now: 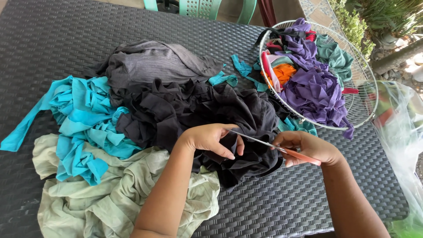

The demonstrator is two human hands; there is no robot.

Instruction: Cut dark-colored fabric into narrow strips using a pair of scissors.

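Note:
My right hand (309, 147) grips orange-handled scissors (264, 143) whose blades point left across a heap of black cloth (202, 110). My left hand (210, 138) pinches the black cloth beside the blade tips. The heap lies in the middle of a dark woven table (286, 202). Turquoise fabric strips (83, 119) lie to the left, and pale green cloth (119, 194) spreads under my left forearm.
A grey garment (154, 61) lies behind the black heap. A white wire basket (357, 97) at the right holds purple, green, orange and pink fabric pieces. A clear plastic bag (401, 132) hangs off the table's right edge. Green chairs (198, 6) stand behind the table.

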